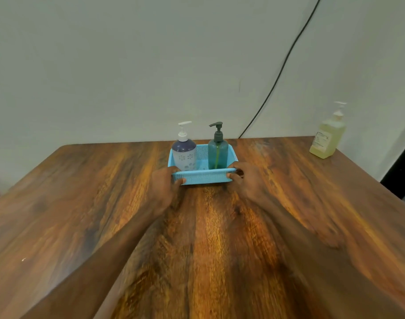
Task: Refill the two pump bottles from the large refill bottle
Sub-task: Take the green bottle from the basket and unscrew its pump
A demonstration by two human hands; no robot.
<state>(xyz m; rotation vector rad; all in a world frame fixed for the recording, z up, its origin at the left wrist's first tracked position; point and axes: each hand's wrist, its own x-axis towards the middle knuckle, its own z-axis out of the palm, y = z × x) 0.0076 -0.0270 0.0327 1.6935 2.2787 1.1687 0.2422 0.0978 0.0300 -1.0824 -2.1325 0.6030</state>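
light blue basket (202, 177), teal bottle (217, 154) (flowered one (184, 157) beside).

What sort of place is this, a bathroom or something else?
Probably a plain office or workroom, not a bathroom: a wooden table against a bare pale wall, a black cable running down it, and a flowered bottle and green bottle staged in a blue basket.

In basket (201, 177) on table (82, 203), left pump bottle (184, 155) beside right pump bottle (217, 155); refill bottle (327, 139) far right.

soft, even, rather dim light; warm sheen along the surface (210, 238), faint shadows, wide-angle bending at edges, near foreground blurred
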